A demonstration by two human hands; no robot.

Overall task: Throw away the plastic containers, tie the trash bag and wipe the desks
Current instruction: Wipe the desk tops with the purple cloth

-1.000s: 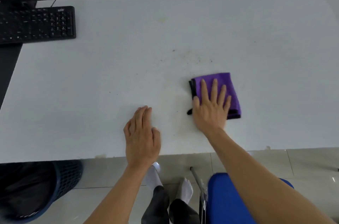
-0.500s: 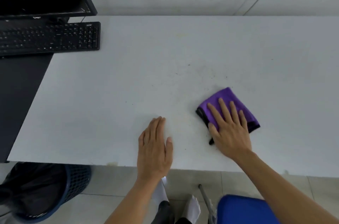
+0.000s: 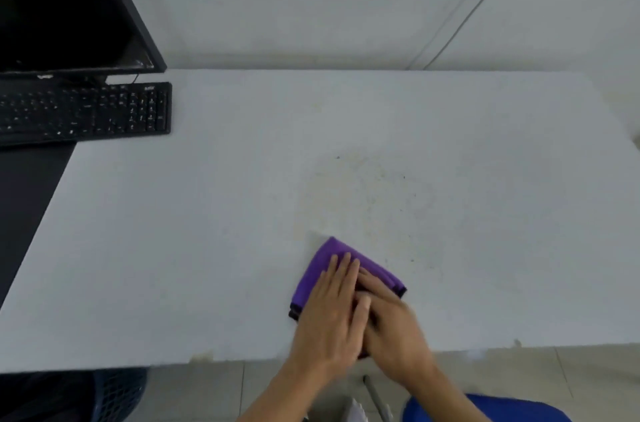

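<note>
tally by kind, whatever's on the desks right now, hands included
Hands: 2, left hand and right hand, both on the cloth
Cloth: 1, purple cloth
Keyboard: 1, black keyboard
Monitor: 1, black monitor
Total: 5

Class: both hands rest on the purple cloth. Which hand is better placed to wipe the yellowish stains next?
Probably the right hand: it presses the purple cloth on the side nearest the stains, which spread ahead and rightward. The left hand covers the cloth's left part.
</note>
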